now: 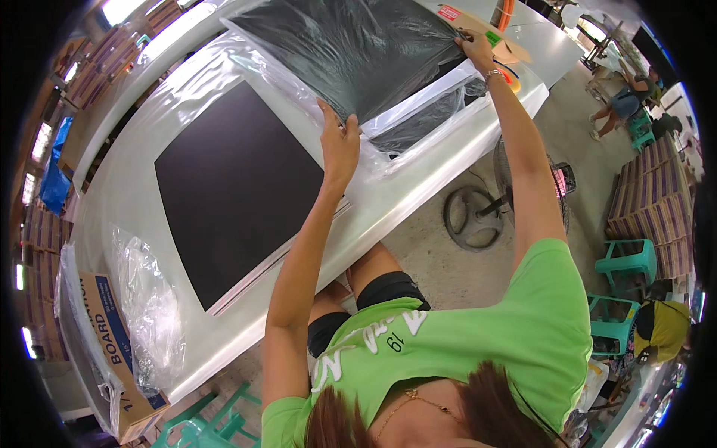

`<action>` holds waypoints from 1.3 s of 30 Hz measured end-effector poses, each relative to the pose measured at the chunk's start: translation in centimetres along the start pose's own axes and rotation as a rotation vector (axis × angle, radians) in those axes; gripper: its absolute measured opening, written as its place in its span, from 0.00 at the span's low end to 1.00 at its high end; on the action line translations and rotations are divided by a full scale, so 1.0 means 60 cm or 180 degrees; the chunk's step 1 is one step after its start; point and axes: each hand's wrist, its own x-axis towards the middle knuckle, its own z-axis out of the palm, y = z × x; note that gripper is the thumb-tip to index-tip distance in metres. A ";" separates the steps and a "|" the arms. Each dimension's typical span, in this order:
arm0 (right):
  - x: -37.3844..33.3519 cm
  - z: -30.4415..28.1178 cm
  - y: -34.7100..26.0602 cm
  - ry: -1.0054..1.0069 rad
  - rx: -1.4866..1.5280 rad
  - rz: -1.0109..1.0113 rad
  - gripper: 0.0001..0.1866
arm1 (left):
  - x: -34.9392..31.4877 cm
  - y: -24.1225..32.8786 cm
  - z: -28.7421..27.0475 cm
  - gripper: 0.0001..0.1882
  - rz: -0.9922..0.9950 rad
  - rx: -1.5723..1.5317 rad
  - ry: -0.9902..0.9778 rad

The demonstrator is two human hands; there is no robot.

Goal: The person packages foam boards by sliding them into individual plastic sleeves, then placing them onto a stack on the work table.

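A black sheet in a clear, wrinkled plastic sleeve [351,56] spans the top of the view, held up by its near edge. My left hand [340,148] pinches the near left corner of that edge, fingers closed on the plastic. At the right corner, my right hand [476,52] grips with thumb and fingers. Beneath it, more plastic-wrapped black sheets [426,116] lie on the table. To the left of my left hand rests a bare black board [239,187], perhaps a stack, with pale layers showing along its near edge.
The white table [231,340] carries crumpled clear plastic [149,313] and a cardboard box [123,373] at its left end. Small coloured items, including an orange roll [509,79], sit by my right wrist. A floor fan [478,216], green stools [627,261], stacked cartons [651,187] and another person [626,97] stand right.
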 end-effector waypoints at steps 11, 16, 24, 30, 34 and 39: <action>-0.006 0.040 0.172 0.0348 -0.0530 0.0071 0.12 | 0.025 -0.031 0.043 0.44 -0.0509 0.1326 -0.0521; -0.044 0.048 0.168 -0.0003 -0.0346 -0.0168 0.16 | 0.008 -0.011 0.032 0.47 -0.0187 0.2143 -0.0303; -0.071 0.037 0.163 0.0064 -0.0129 -0.0162 0.15 | 0.003 -0.016 0.028 0.40 0.0112 0.2248 -0.0499; -0.073 0.060 0.156 0.0198 -0.0860 -0.0304 0.15 | 0.015 -0.024 0.029 0.35 0.0087 0.2281 -0.0564; -0.068 0.091 0.182 0.0479 -0.1095 -0.0491 0.15 | 0.021 -0.020 0.030 0.33 0.0071 0.2259 -0.0586; -0.022 0.107 0.188 -0.0061 -0.0757 -0.0267 0.20 | 0.002 -0.055 -0.003 0.33 0.0607 0.1882 -0.0363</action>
